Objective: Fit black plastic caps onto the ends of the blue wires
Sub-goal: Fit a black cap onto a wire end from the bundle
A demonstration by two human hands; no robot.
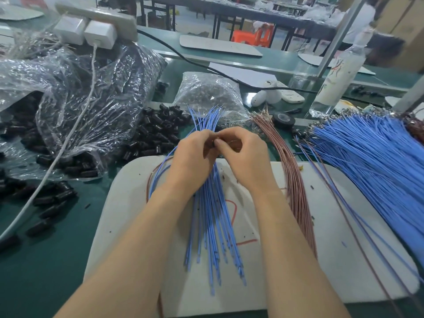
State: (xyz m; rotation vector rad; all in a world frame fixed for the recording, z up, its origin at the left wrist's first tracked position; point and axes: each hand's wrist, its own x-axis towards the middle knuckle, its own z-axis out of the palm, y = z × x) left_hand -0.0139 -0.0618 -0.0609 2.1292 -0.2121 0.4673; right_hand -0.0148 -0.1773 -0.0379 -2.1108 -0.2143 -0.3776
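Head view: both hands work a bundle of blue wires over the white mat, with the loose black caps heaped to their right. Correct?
One thing is wrong: the head view shows the black caps heaped to the left of the hands. The left hand and right hand do work the bundle of blue wires over the white mat.

Brown wires on white pad; tape roll, bottle, power strip behind.

Both hands meet over the white pad: left hand grips the blue wires, right hand pinches at their top (the cap itself is hidden).
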